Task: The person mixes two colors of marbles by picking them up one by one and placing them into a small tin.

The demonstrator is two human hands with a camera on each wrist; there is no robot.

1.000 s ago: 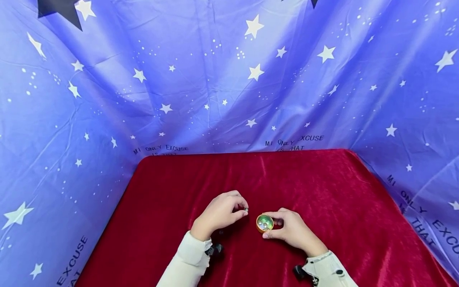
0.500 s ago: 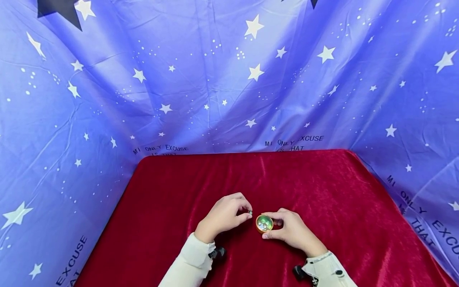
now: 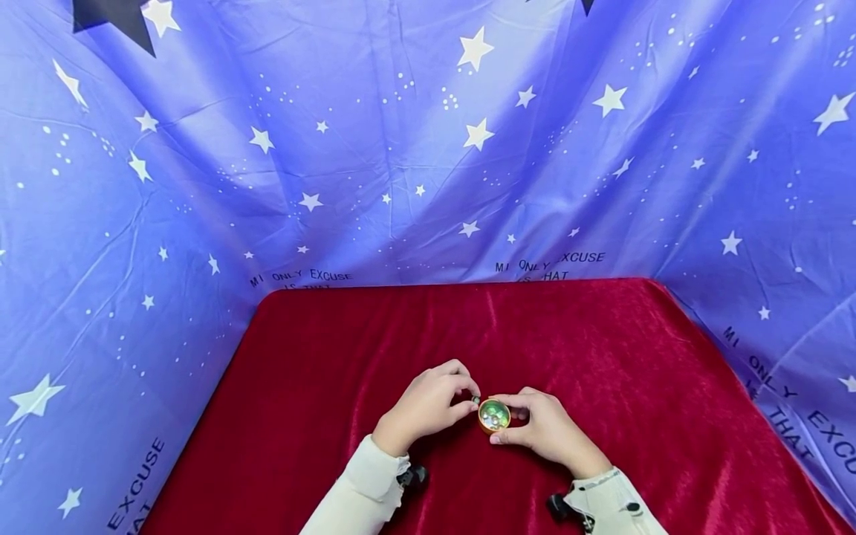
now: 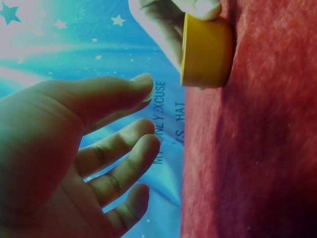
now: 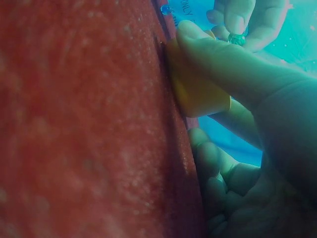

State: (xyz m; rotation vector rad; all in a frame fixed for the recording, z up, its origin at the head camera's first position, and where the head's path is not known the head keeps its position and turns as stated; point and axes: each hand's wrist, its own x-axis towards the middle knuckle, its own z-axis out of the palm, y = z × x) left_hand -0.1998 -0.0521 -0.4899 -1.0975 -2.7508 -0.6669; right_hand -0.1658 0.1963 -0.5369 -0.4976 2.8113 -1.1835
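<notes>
A small round yellow cup (image 4: pixel 208 52) stands on the red cloth, and my right hand (image 3: pixel 550 429) grips it between thumb and fingers. Clear, greenish glass marbles (image 3: pixel 495 416) show inside its mouth in the head view. Just left of the cup, my left hand (image 3: pixel 428 405) pinches a small green marble (image 5: pixel 237 38) between thumb and forefinger. The marble is close to the cup's rim, above the cloth. In the left wrist view, the other left fingers (image 4: pixel 121 173) are spread and loosely bent, and the thumb mostly hides the marble.
Red velvet cloth (image 3: pixel 321 357) covers the table. A blue marble (image 5: pixel 165 9) shows at the top of the right wrist view, beyond the cup. A blue curtain (image 3: pixel 374 148) with white stars hangs around the table's back and sides.
My left hand has moved right and slightly nearer with the green marble, up to the cup's left side. The right hand and the cup have stayed in place.
</notes>
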